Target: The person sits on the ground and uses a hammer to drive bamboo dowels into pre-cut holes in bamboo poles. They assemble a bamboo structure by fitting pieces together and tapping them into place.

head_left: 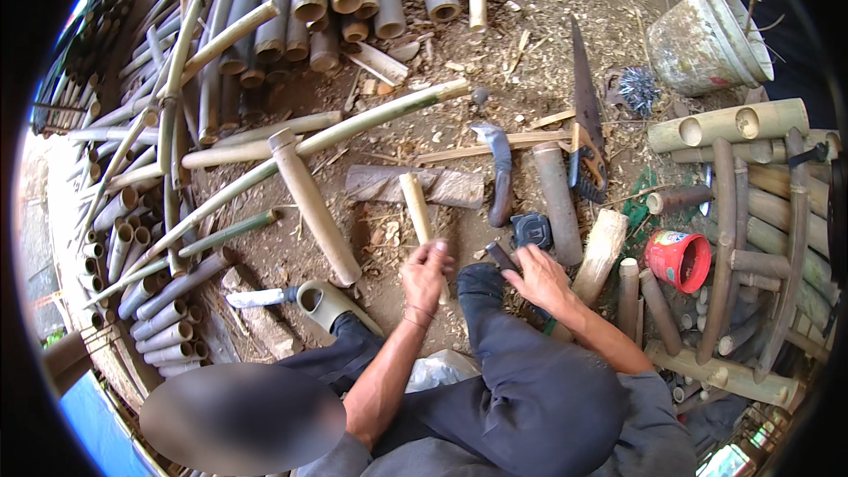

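Both hands (426,274) (542,279) forward, left gripping pale stick (416,207), right holding dark rod (501,256)

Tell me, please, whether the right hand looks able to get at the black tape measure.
Probably yes: the black tape measure lies just beyond the right hand with nothing visibly between them, though that hand seems to hold a dark piece.

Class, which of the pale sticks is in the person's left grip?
The short, slim stick jutting forward from the left grip. It alone is held there; the other pale sticks lie elsewhere, untouched by that grip.
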Motion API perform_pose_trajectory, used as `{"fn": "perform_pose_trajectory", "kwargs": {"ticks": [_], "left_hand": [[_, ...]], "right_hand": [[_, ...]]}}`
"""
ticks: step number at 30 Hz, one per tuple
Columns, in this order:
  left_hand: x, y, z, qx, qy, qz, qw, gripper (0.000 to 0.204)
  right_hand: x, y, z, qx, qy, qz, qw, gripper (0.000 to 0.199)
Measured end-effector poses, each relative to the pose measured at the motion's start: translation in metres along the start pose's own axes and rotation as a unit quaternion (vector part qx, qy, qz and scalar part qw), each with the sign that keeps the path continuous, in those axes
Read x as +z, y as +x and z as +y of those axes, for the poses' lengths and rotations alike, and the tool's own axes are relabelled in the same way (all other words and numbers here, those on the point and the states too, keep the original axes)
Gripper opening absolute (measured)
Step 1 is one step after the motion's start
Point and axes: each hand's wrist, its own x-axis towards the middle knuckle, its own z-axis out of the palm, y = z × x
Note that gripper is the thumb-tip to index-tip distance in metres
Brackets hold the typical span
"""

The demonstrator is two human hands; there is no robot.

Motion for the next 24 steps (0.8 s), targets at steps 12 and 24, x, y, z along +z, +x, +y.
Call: {"fn": "perform_pose_trajectory", "kwargs": {"ticks": [12,24], "left_hand": [[-0.151,0.046,0.064,0.056,-0.128,0.147,0.979,0.027],[-0.25,0.044,0.027,0.063,-0.133,0.159,0.976,0.034]], "right_hand": [[0.083,-0.073,0.041,0.217,-0.145,-0.006,0.965,0.043],[-0.031,-0.004,0.089,0.223,0.054,0.429,0.874,0.033]]}}
